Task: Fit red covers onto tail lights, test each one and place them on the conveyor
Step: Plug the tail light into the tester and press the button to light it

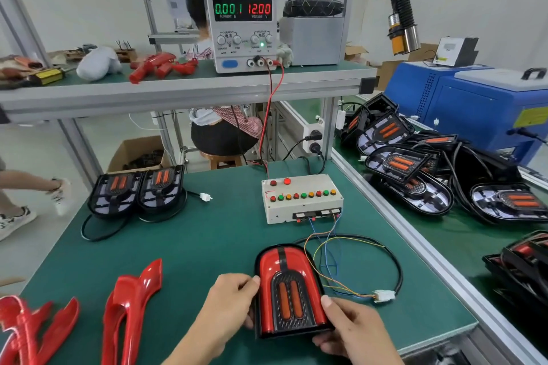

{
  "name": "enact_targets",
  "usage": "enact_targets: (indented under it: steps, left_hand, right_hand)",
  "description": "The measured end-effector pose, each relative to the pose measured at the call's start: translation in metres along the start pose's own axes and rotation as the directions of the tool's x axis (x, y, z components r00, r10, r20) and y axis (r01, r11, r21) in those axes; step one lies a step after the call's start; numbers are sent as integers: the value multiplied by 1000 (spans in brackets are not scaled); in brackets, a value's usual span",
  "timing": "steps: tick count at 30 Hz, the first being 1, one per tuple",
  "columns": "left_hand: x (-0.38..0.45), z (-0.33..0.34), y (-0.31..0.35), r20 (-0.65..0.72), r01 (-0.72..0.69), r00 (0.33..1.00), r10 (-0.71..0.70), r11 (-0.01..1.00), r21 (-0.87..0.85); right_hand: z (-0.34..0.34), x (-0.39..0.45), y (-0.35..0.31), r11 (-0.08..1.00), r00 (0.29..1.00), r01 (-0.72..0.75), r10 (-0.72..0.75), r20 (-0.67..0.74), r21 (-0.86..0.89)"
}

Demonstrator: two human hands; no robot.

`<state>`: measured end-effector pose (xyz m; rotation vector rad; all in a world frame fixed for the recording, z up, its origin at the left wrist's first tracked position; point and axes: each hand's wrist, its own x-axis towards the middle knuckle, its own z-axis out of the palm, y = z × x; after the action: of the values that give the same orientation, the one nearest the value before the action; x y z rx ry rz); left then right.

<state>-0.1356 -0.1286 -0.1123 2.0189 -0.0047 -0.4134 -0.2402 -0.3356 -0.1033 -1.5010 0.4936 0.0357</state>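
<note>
Tail light (pixel 289 290) with a red cover (pixel 272 267) already seated on it sits low and centre in the frame, resting on the green desk (pixel 192 246) and gripped from both sides. Left hand (pixel 234 302) closes on its left edge, thumb up near the cover's shoulder; right hand (pixel 353 326) closes on the lower right corner, thumb laid on the black rim. Its black cable (pixel 394 261) loops out to the right and ends in a white plug (pixel 384 295), where thin coloured wires (pixel 321 249) from the test box (pixel 302 201) meet it. That box stands above the light, centre frame, with a row of coloured buttons.

At lower left lie loose red covers (pixel 130 302). Two uncovered tail lights (pixel 138 190) sit side by side at mid left, their white connector (pixel 205 196) lying just beside them. On the shelf (pixel 178 89) above, a power supply (pixel 243 29) reads 0.001 and 12.00. At right, a pile of uncovered lights (pixel 415 169) lies on the conveyor (pixel 462 246).
</note>
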Motion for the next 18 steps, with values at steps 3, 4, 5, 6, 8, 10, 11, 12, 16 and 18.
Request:
enact_targets:
  steps: [3, 4, 5, 6, 8, 10, 11, 12, 16, 18]
  left_hand:
    - [-10, 1, -3, -58, 3, 998, -3, 1000, 1]
    - [-13, 2, -3, -76, 1, 997, -1, 1000, -4]
    - [-15, 3, -3, -89, -2, 996, 1, 1000, -12]
    - [-16, 3, -3, -97, -3, 995, 1, 1000, -23]
    - [-17, 4, -2, -106, -11, 994, 5, 999, -50]
    - [-17, 5, -2, -116, -12, 993, 5, 998, -66]
    - [-17, 6, -2, -120, -11, 993, 3, 998, -69]
    - [-18, 6, -2, -123, -10, 992, 1, 997, -70]
    - [-25, 7, -1, -186, -34, 982, 36, 999, 13]
    - [-29, 7, 4, -267, -117, 953, 140, 988, 103]
  right_hand:
    - [4, -1, 1, 998, 996, 53, -57, -75, -45]
    - [5, -2, 1, 996, 993, 65, -70, -92, -59]
    - [5, -3, 1, 994, 991, 75, -84, -101, -86]
    - [6, -4, 1, 990, 990, 80, -93, -103, -120]
    - [5, -6, 2, 978, 989, 82, -103, -104, -192]
    - [-1, -7, 4, 959, 983, 91, -129, -129, -269]
    - [-6, -8, 5, 941, 975, 105, -162, -155, -321]
    - [-12, -9, 5, 917, 959, 133, -215, -184, -376]
    - [-49, -9, 9, 726, 800, 250, -528, -286, -640]
    - [-73, -2, 14, 528, 730, 239, -651, -207, -815]
